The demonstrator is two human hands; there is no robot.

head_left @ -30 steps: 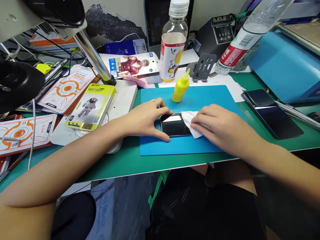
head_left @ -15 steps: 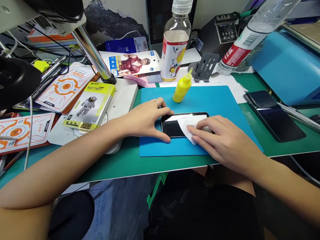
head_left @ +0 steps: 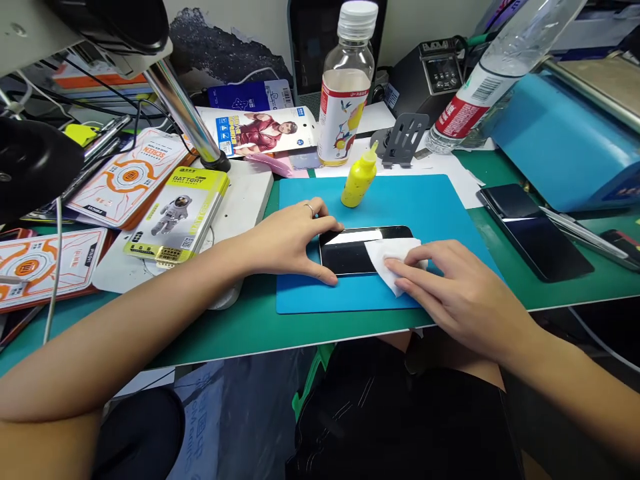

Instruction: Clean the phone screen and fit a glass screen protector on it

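Note:
A black smartphone [head_left: 349,257] lies screen up on the blue mat [head_left: 320,297], its glass catching a bright reflection. My left hand [head_left: 295,240] steadies the phone's left end, with the thumb at the near corner and the fingers at the far corner. Pinched in my right hand [head_left: 450,280] is a white wipe [head_left: 390,257], pressed on the right part of the screen and hanging over the near edge. The wipe and fingers hide the phone's right end. Just beyond the phone, a small yellow dropper bottle [head_left: 359,181] stands on the mat.
A yellow battery box [head_left: 175,213] and orange-white screen boxes [head_left: 130,175] lie at left, beside a metal lamp post [head_left: 185,113]. Behind stand a drink bottle [head_left: 345,100] and a tilted water bottle [head_left: 470,107]. Another dark phone [head_left: 545,243] and tweezers [head_left: 590,237] are at right.
My right hand has slid the wipe a little to the right along the screen, uncovering more of the glass. My left hand keeps its hold, and the whole view has shifted slightly.

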